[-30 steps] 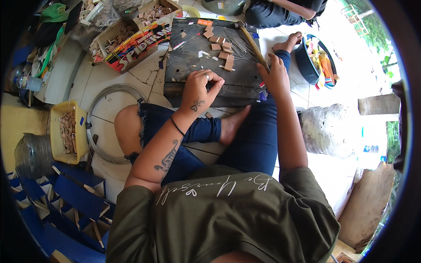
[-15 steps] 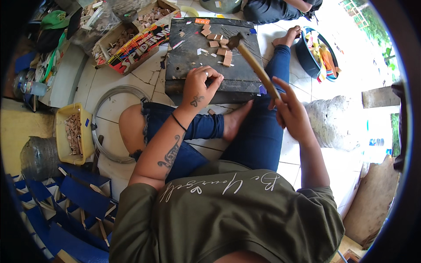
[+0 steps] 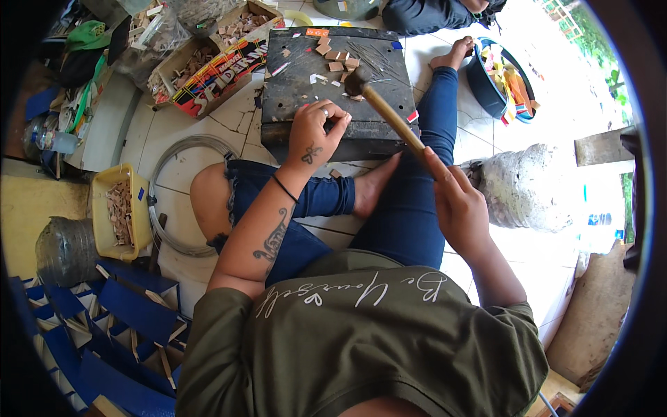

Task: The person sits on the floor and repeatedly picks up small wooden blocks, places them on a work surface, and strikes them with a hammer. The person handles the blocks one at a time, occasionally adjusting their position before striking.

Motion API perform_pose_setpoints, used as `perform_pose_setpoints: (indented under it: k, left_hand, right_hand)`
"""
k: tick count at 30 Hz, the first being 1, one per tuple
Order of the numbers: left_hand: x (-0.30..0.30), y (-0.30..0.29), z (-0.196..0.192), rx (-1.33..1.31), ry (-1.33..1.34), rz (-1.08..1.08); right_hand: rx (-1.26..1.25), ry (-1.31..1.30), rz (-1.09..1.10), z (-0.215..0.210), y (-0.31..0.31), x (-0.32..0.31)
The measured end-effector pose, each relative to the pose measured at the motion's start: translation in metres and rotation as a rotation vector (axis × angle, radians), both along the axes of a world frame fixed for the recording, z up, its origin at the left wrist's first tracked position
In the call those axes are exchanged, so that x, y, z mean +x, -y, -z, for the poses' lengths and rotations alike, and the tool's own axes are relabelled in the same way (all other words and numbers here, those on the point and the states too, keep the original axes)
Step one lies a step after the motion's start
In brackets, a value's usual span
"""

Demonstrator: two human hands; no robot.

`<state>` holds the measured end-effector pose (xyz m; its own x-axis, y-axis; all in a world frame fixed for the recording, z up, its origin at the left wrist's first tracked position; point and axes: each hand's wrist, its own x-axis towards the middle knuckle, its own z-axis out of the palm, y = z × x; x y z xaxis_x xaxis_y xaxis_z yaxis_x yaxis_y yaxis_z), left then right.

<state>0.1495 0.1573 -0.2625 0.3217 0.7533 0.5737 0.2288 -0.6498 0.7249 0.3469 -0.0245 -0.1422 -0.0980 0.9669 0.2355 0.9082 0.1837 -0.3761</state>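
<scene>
Right hand — grip clenched round a hammer, head toward eleven o'clock; left hand pinched closed, contents unclear, at the black tabletop's six-o'clock edge.

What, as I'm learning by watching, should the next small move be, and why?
Perhaps a light tap on the black, flat-topped block, clear of the bare left hand: the right hand grips the wooden-handled, dark-headed hammer, whose head appears raised over the block, while the left thumb and fingers pinch at the near edge. Whether they hold anything is unclear.
</scene>
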Motion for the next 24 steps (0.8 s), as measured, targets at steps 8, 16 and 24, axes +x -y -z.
perform_pose_setpoints:
  k: [8, 16, 24]
  left_hand:
    - [0.0, 0.0005, 0.0005, 0.029, -0.018, -0.018]
    - [-0.0007, 0.0031, 0.0005, 0.041, -0.042, -0.035]
    - [0.0001, 0.0018, 0.0019, 0.041, -0.033, -0.035]
  right_hand:
    - [0.0, -0.066, 0.006, 0.0032, 0.0011, 0.0022]
    - [0.007, -0.101, 0.003, 0.0067, -0.0006, 0.0039]
    - [0.038, -0.099, -0.015, 0.0051, -0.0005, 0.006]
